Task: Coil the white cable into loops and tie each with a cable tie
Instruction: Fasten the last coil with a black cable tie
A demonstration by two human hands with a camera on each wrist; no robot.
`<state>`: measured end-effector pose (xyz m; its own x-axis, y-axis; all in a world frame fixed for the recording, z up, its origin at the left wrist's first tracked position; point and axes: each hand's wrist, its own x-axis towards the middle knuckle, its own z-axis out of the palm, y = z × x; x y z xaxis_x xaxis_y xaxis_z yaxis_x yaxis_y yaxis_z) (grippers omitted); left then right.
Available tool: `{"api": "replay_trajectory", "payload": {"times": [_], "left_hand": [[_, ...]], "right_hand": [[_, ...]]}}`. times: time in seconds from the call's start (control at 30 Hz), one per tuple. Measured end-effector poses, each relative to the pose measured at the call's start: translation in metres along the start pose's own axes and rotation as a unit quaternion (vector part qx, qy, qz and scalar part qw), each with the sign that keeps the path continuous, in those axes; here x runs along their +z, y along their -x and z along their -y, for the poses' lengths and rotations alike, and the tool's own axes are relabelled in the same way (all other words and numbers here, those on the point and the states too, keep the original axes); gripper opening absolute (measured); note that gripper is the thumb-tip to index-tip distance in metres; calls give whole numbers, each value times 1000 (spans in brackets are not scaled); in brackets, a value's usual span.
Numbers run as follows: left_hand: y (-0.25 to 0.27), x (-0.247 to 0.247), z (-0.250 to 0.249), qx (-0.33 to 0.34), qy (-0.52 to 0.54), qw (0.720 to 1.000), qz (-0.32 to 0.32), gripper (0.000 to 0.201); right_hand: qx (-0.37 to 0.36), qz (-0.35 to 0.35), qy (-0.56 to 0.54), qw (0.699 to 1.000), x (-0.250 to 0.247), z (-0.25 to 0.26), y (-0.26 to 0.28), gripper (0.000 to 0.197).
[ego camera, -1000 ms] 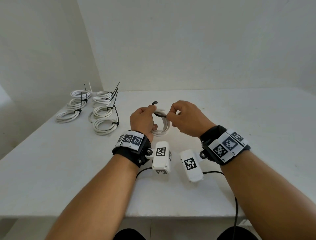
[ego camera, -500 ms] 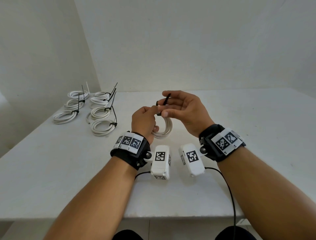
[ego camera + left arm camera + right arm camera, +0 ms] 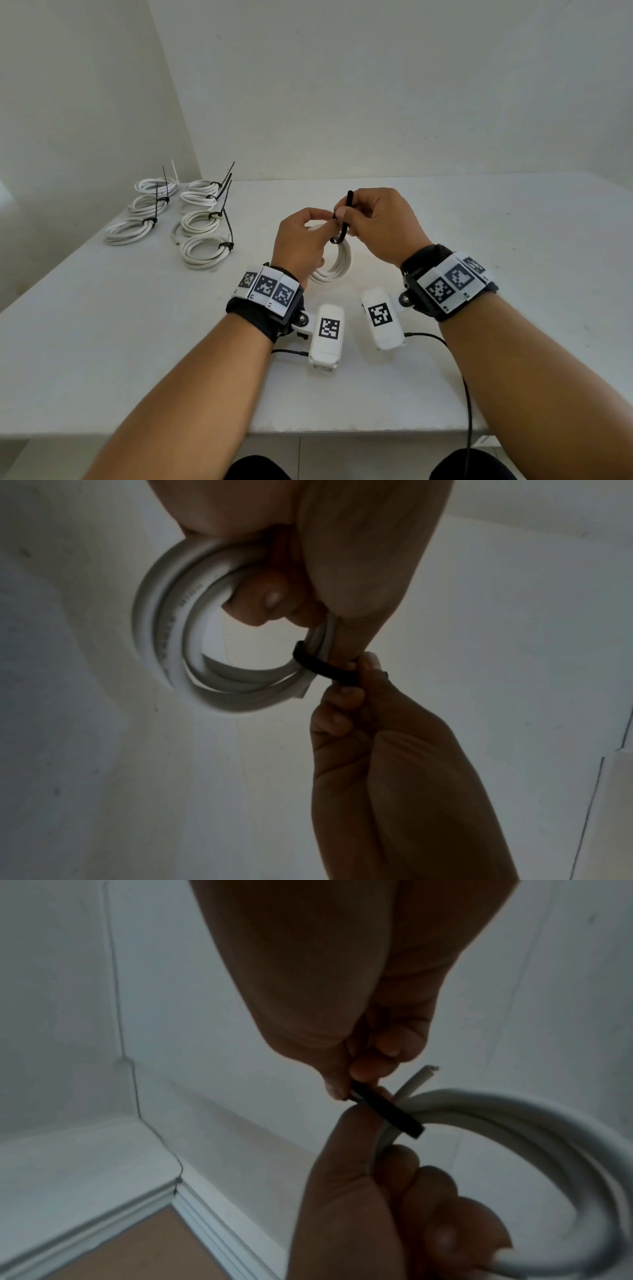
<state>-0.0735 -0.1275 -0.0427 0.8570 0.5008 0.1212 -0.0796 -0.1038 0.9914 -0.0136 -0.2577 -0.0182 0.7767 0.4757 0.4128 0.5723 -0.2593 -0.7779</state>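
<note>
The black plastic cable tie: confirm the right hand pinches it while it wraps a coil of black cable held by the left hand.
Wrong on colour: the coil of cable is white, shown in the left wrist view. The right hand pinches the black plastic cable tie around it; the left hand holds it.

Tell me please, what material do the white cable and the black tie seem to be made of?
White cable: probably a plastic or rubber jacket, smooth and matte; it bends into round loops, and faint print runs along it. Black cable tie: likely nylon plastic, a thin flat strip that curves around the bundle without creasing.
</note>
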Motion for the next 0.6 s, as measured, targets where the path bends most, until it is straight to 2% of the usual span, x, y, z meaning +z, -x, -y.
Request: {"api": "replay_trajectory", "payload": {"times": [0.2, 0.3, 0.47, 0.6], "left_hand": [[5, -1, -2, 48, 2, 999, 15, 11], [5, 0, -2, 50, -3, 999, 10, 9], [0, -1, 0, 27, 3, 998, -57, 10], [-6, -5, 3, 6, 8, 995, -103, 16]], "right_hand": [[44, 15, -104, 994, -6, -4, -3, 14], [60, 24, -126, 990, -7, -8, -4, 14], [76, 26, -124, 989, 0, -7, -3, 24], [89, 12, -174, 981, 3, -3, -1, 28]]}}
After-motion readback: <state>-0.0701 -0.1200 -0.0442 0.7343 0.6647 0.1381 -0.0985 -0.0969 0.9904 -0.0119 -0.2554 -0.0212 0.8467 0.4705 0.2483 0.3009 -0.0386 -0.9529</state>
